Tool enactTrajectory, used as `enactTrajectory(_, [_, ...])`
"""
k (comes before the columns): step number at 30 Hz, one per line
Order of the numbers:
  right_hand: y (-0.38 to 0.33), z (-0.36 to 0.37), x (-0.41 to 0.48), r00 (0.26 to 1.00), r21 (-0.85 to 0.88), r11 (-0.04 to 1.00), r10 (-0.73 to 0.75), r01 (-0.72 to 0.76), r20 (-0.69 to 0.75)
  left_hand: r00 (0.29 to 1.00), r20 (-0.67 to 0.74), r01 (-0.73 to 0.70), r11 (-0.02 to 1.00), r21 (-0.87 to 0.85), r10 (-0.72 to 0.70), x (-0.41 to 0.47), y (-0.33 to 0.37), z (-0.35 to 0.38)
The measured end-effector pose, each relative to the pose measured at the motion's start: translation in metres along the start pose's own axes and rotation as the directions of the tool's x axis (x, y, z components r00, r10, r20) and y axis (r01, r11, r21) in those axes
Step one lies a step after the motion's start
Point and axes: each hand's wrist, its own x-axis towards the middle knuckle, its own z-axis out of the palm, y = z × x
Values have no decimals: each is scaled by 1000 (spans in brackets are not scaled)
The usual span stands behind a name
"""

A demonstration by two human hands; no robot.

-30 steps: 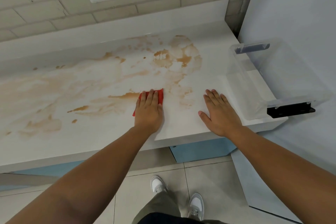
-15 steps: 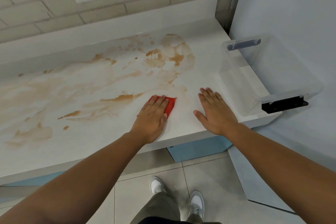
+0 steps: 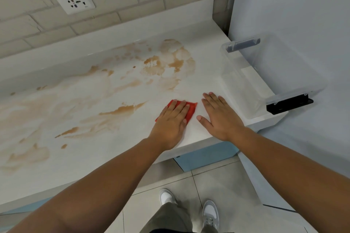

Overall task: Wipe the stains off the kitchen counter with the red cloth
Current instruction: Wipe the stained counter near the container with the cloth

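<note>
- Sliding right over the last second, the red cloth (image 3: 191,109) has left the tip of the long brown streak (image 3: 123,109) it was touching. It now lies on a pale patch near the front edge of the tabletop (image 3: 117,153), just beside my right hand (image 3: 220,119).
- My left hand (image 3: 170,124) lies flat on top of the cloth, fingers (image 3: 180,108) straight and pressed together. They push it down rather than pinch it, and red shows only past the fingertips and at the left edge of the hand.
- My right hand rests palm-down on bare tabletop with its fingers (image 3: 214,100) straight and lightly spread, the thumb pointing toward the cloth. It holds nothing and seems only to steady me.
- The faint marks that lay between the two hands look mostly gone, so I judge that this stroke cleaned one small corner.
- Most of the stains (image 3: 170,62) are untouched: the ring-shaped blotch farther back, the streak to the left, and the wide smears running toward the left end. I take the job to be at an early stage, and the next strokes should go left and back.
- A clear plastic box (image 3: 236,89) sits at the right end of the tabletop, apart from both hands.
</note>
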Motion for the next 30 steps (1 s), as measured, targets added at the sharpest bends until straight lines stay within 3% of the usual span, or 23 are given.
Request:
enactTrajectory(4, [-1, -1, -1, 1000, -33, 999, 9, -8, 10, 999, -17, 42, 999, 11, -42, -6, -28, -5])
enactTrajectory(11, [-2, 0, -3, 999, -31, 999, 43, -44, -11, 968, -51, 243, 970, -15, -244, 69, -24, -14])
enactTrajectory(13, [-3, 0, -3, 998, -24, 998, 53, -53, -26, 980, -46, 195, 981, -6, -195, 80, -8, -13])
enactTrajectory(17, [-4, -1, -4, 997, 7, 998, 68, -68, -42, 999, -14, -41, 999, 15, 41, 55, 8, -8])
enactTrajectory(22, [-6, -3, -3, 998, -30, 998, 64, -64, -2, 980, 36, -199, 979, 44, 198, 6, -31, -6])
enactTrajectory(26, [-6, -2, -15, 998, -54, 996, 68, -68, -9, 998, -2, -68, 997, 39, 68, 17, -58, -13])
enactTrajectory(30, [-3, 5, -41, 997, -94, 995, 28, -35, -72, 990, -40, 139, 990, 3, -138, 58, -24, -17])
